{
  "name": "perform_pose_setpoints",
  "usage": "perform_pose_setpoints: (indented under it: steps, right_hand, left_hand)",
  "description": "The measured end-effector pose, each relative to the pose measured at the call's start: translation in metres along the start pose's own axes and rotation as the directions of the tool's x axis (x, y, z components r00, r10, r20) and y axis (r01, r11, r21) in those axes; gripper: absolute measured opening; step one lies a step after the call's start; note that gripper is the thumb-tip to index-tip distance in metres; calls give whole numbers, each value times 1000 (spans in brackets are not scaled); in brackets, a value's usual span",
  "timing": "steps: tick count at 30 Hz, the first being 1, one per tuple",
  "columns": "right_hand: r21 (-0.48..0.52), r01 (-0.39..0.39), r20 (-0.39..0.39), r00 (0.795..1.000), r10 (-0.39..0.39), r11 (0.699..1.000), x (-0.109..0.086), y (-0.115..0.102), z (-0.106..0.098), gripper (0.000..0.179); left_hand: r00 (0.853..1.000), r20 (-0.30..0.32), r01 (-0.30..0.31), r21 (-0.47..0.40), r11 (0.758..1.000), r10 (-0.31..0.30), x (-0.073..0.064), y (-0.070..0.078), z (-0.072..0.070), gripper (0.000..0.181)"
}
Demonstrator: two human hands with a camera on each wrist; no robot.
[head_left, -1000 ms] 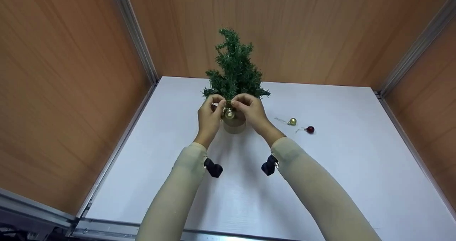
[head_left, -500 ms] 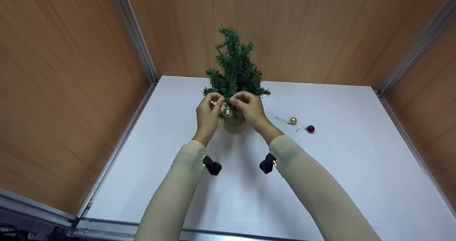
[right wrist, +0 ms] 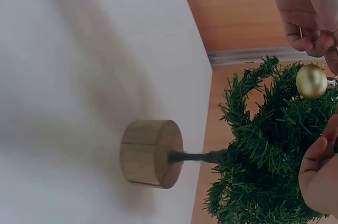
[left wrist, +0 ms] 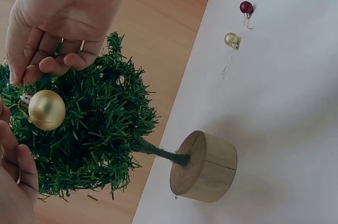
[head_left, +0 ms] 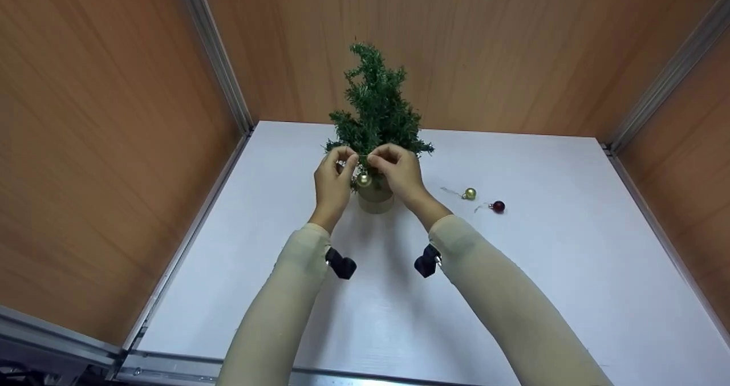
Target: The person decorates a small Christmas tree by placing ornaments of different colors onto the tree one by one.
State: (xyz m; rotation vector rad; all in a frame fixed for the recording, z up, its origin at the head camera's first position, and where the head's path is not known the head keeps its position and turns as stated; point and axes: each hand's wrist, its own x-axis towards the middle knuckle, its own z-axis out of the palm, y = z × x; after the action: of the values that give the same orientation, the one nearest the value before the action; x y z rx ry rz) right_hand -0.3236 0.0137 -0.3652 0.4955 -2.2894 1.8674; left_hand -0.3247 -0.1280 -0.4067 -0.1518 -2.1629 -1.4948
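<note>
A small green artificial Christmas tree (head_left: pixel 376 101) with a round wooden base (left wrist: pixel 211 166) stands upright on the white table. In front of its lower branches hangs a gold bauble (left wrist: pixel 47 110), its silver cap toward the hands. My left hand (head_left: pixel 332 185) pinches the bauble's thin string between thumb and forefinger. Close beside it, my right hand (head_left: pixel 404 176) pinches the same string, fingertips a short way apart. Some of the string is hidden behind fingers. In the right wrist view the bauble (right wrist: pixel 311 82) shows between both hands, overlapping the branches.
Right of the tree, a second gold bauble (head_left: pixel 470 194) and a dark red bauble (head_left: pixel 498 207) lie on the table (head_left: pixel 547 272) with their strings loose. Wood panels (head_left: pixel 485 49) with metal frame bars enclose the back and sides.
Both hands have risen slightly with the bauble, which has shifted a little left and up. The string now shows stretched between the fingertips. The tree and the loose baubles stay put.
</note>
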Motion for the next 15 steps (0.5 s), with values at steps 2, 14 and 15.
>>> perform_pose_setpoints:
  steps: [2, 14, 15]
  right_hand:
    - [-9, 5, -10, 1000, -5, 1000, 0, 0, 1, 14]
    - [-4, 22, -63, 998, -22, 1000, 15, 28, 6, 11]
    - [-10, 25, -68, 997, -25, 1000, 17, 33, 6, 11]
  left_hand:
    - [1000, -4, 0, -9, 1000, -1, 1, 0, 0, 15]
    - [1000, -27, -16, -10, 1000, 15, 4, -5, 4, 15]
    - [1000, -26, -17, -7, 1000, 16, 4, -5, 4, 15]
